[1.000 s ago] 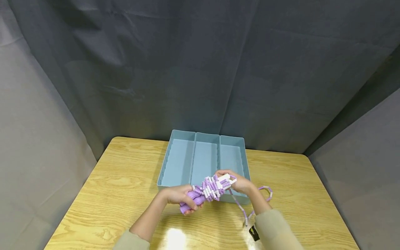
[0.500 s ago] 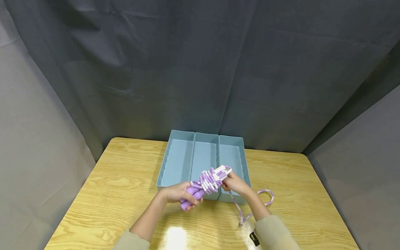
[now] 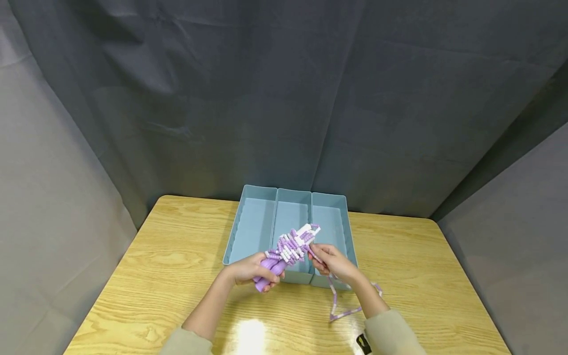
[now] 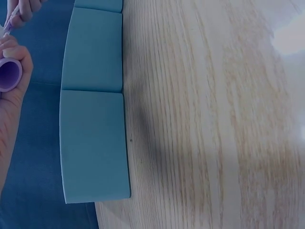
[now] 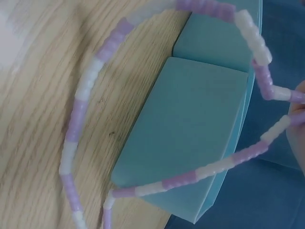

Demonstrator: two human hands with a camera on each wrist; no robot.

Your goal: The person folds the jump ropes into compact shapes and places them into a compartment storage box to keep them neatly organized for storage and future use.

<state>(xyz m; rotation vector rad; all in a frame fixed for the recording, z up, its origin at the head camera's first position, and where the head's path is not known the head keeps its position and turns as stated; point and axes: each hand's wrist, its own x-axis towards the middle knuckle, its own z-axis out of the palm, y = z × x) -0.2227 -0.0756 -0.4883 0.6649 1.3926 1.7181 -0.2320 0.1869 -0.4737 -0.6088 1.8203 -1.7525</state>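
Observation:
A beaded jump rope (image 3: 290,247) in purple and white is wound in a bundle around its handles, above the front of the blue tray. My left hand (image 3: 253,269) grips the purple handle ends (image 3: 269,270); one hollow end (image 4: 9,75) faces the left wrist view. On the other side, my right hand (image 3: 332,261) pinches a strand of the rope beside the bundle. From it a loose loop (image 5: 181,179) hangs down in the right wrist view, where only the edge of the right hand (image 5: 296,143) shows. In the head view the right forearm hides part of this loop.
The blue tray (image 3: 272,222) with three compartments stands at the back of the wooden table (image 3: 177,276). A small black tag with a yellow mark (image 3: 364,343) lies by the right sleeve. Dark curtains (image 3: 248,98) rise behind the table, grey ones at the sides.
The bundle has risen slightly and shifted left with the left hand. My right hand has come from behind the bundle's white end to its right side, with the strand between its fingers.

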